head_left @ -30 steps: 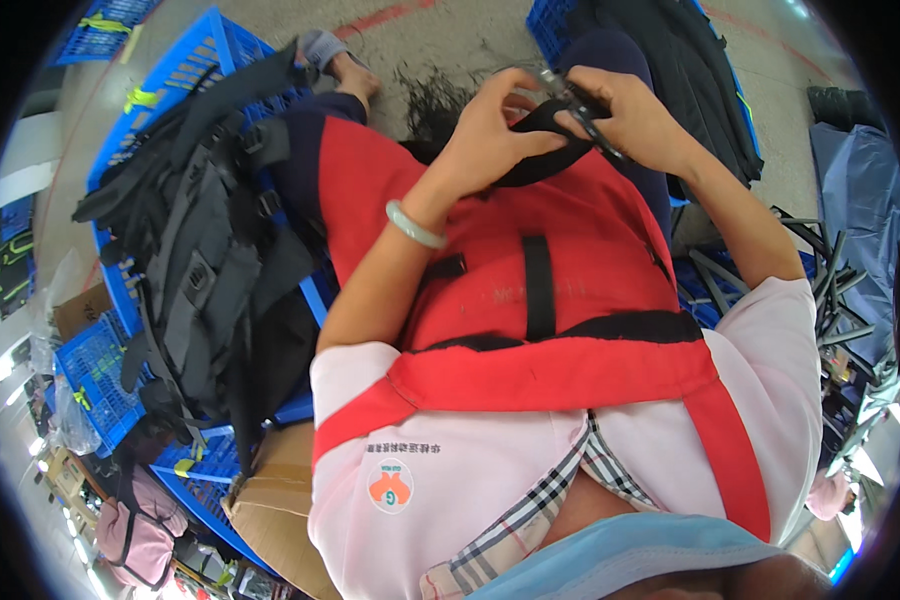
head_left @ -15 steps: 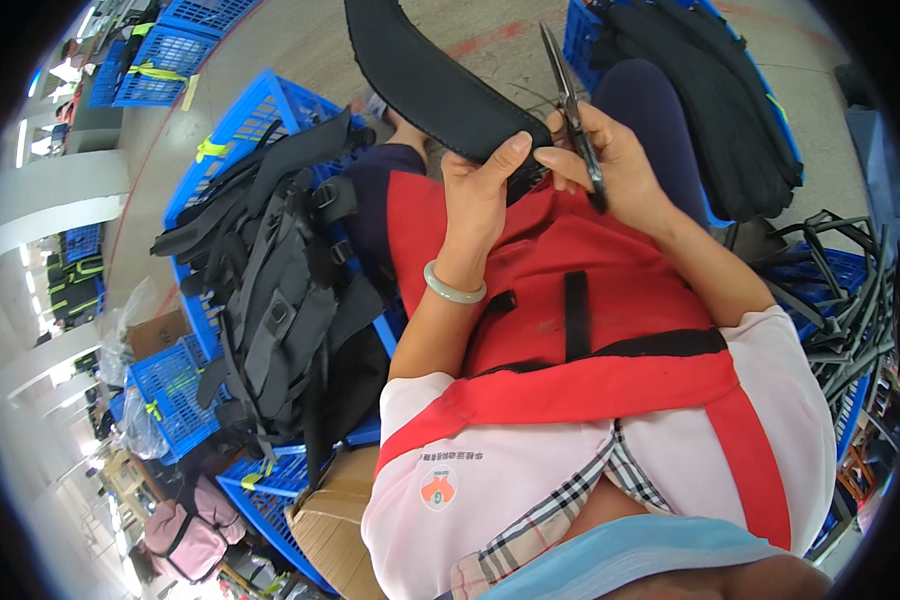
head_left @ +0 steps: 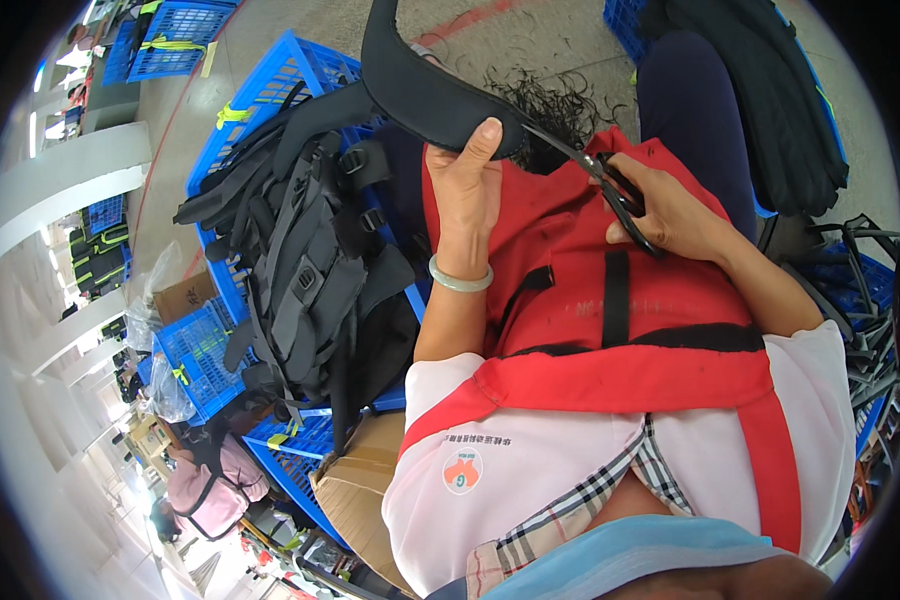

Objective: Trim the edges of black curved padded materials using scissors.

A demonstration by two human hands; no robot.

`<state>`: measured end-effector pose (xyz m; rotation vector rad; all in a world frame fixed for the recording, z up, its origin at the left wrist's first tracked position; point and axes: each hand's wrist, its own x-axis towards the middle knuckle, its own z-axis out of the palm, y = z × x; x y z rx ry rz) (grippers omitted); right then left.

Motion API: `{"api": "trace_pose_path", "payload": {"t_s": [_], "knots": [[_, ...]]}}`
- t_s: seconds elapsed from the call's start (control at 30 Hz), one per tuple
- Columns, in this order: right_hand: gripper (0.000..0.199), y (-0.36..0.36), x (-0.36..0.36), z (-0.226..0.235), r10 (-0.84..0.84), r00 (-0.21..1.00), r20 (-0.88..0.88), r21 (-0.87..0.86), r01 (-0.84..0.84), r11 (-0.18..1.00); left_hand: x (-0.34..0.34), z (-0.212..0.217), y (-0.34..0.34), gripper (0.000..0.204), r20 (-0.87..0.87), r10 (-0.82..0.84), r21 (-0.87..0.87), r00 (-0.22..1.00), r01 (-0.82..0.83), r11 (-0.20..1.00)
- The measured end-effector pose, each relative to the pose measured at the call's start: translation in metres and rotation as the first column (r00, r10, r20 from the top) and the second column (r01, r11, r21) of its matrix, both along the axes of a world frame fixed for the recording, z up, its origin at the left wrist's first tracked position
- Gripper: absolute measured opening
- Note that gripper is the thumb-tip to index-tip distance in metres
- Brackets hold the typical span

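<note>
My left hand [head_left: 467, 190] pinches the lower end of a curved, padded black strap [head_left: 425, 95], thumb on top. The strap rises from there past the upper edge of the view. Black-handled scissors [head_left: 592, 166] are in my right hand [head_left: 670, 212], its fingers around the handles. Their blades point left, and the tips meet the strap's end just beside my left thumb. Whether the blades are parted is too fine to tell. Both hands are over the red apron [head_left: 560, 260] on my lap.
To the left, a blue crate [head_left: 205, 160] is heaped with black straps with buckles [head_left: 305, 270]. Another crate with long black pieces [head_left: 785, 120] stands at the upper right. Black trimmings [head_left: 560, 105] litter the floor ahead. A cardboard box [head_left: 365, 490] sits at lower left, grey strips [head_left: 860, 310] at right.
The scissors have swung from pointing up to pointing left, their tips now at the strap's end. My right hand has moved right and down. The view has shifted a little.
</note>
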<state>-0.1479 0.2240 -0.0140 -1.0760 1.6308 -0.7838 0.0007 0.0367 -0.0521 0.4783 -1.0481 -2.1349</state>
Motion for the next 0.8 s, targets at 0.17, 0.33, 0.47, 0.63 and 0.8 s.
{"api": "trace_pose_path", "payload": {"t_s": [0.17, 0.33, 0.47, 0.63, 0.8], "knots": [[0.062, -0.002, 0.000, -0.010, -0.102, 0.994, -0.027, -0.064, 0.100, 0.993, -0.009, 0.005, 0.008, 0.025, -0.049, 0.051, 0.013, 0.998, -0.050, 0.999], [0.065, -0.004, -0.002, -0.010, -0.031, 0.999, -0.023, -0.058, 0.030, 0.998, -0.009, 0.008, 0.014, 0.024, -0.047, 0.063, 0.039, 0.997, -0.061, 0.997], [0.067, -0.010, 0.001, -0.013, -0.054, 0.998, -0.037, -0.093, 0.050, 0.994, -0.010, 0.005, 0.021, 0.020, -0.060, 0.030, 0.060, 0.998, -0.026, 0.998], [0.067, -0.013, -0.002, -0.015, -0.035, 0.998, -0.053, -0.117, 0.028, 0.993, -0.008, 0.005, 0.022, 0.019, -0.024, -0.003, 0.082, 1.000, 0.005, 0.997], [0.063, -0.012, -0.006, -0.026, -0.051, 0.997, -0.055, -0.146, 0.043, 0.988, -0.007, 0.003, 0.020, 0.019, -0.018, 0.015, 0.094, 1.000, -0.014, 0.995]]}}
